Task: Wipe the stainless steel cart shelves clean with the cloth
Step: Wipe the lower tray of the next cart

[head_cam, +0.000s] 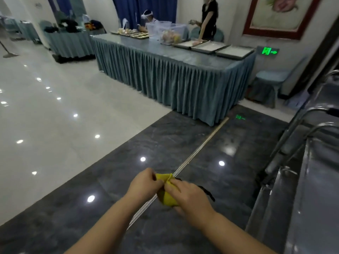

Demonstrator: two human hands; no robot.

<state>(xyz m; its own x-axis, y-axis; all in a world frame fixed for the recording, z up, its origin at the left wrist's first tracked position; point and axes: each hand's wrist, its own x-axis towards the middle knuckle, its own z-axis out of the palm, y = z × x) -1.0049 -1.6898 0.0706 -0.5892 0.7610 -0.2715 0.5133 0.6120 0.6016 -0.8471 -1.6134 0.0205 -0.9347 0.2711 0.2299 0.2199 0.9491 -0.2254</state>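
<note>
A small yellow cloth (167, 197) is bunched between both my hands, in front of me over the dark floor. My left hand (145, 184) pinches its upper left edge. My right hand (189, 196) grips the lower part, fingers curled round it, with a dark strap trailing off behind the wrist. The stainless steel cart (300, 189) stands at the right edge of the view, its shelves and curved tube handles partly cut off. Neither hand touches the cart.
A long table with a teal skirt (174, 77) stands ahead, carrying metal trays and plastic tubs. Two people work behind it. A covered chair (269, 83) sits by the wall at right. A metal strip runs across the dark floor; glossy white tiles lie to the left.
</note>
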